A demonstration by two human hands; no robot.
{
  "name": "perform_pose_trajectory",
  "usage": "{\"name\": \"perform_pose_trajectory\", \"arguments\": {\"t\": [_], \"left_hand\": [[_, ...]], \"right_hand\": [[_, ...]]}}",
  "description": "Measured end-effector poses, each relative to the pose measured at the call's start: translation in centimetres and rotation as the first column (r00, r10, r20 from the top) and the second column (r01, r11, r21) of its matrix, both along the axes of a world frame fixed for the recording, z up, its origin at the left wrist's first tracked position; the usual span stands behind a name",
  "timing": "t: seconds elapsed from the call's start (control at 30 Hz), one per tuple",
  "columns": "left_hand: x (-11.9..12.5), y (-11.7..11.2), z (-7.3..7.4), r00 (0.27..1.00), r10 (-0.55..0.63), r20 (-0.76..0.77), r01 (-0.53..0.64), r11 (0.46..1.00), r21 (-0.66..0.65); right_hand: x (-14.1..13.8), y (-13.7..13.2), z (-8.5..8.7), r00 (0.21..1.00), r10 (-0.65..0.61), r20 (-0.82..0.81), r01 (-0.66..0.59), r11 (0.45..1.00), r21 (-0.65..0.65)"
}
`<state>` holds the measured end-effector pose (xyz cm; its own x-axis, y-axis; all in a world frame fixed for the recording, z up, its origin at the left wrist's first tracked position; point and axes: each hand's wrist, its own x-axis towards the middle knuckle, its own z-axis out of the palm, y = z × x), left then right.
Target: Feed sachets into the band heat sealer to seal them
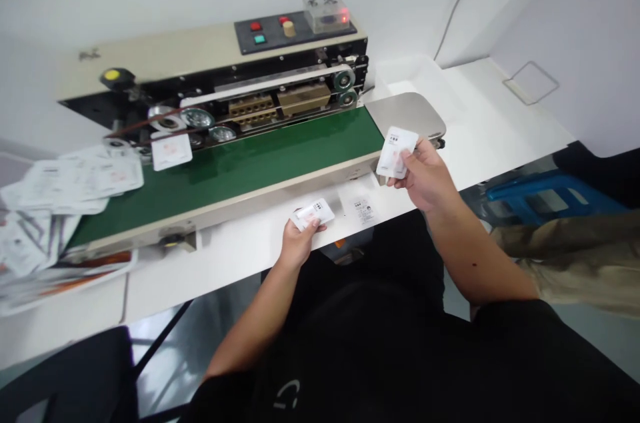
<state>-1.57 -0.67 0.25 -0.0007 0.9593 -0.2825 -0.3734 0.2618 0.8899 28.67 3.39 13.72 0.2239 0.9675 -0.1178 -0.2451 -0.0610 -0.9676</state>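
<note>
Conveyor belt (225, 173) green; sachet (397, 153) white, dark print; control panel (295, 33) black.

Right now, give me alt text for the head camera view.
The left hand holds a small white sachet and the right hand another sachet, in front of a band sealer with a green conveyor belt. A third sachet lies on the white table between them, and a heap of sachets sits at the belt's left end.

left hand (300, 243): grips white sachet (313, 213) | right hand (417, 176): grips second sachet (397, 153) near belt's right end | loose sachet (360, 208) on table (225, 276), between hands | band sealer (295, 86), green conveyor belt (225, 170) beyond
</note>
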Motion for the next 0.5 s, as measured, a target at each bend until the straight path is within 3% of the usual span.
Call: {"name": "perform_pose_trajectory", "arguments": {"t": [0.13,0.23,0.5], "left_hand": [[-0.2,0.1,-1.0,0.999,-0.026,0.018,0.026,0.999,0.022],[-0.4,0.2,-1.5,0.999,-0.052,0.016,0.051,0.998,0.043],[-0.4,0.1,-1.2,0.997,-0.075,0.029,0.073,0.996,0.056]], "right_hand": [[1.3,3.9,1.8,0.994,0.105,0.041,-0.107,0.993,0.044],[1.8,7.2,3.1,0.986,0.144,0.079,-0.145,0.989,0.0],[0.3,13.2,3.8,0.989,0.065,0.135,-0.043,0.986,-0.161]]}}
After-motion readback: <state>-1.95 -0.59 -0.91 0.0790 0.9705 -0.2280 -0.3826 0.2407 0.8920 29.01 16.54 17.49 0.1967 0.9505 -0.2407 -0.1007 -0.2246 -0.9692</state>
